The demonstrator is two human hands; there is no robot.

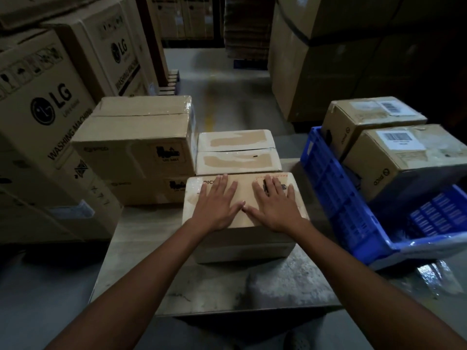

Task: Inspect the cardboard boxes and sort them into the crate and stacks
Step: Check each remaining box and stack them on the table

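Cardboard box (243, 245) lies long side crosswise; left hand (217, 205), right hand (274, 207) flat atop.

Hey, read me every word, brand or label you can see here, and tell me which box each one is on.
"LG", "WASHING MACHINE": near big carton, left.
"LG": carton behind it.
"PICO": top of the nearest box, under the left hand and right hand.
"PICO": side of the front box in the blue crate.
Barcode labels and the stacked boxes' stamps: too small to read.
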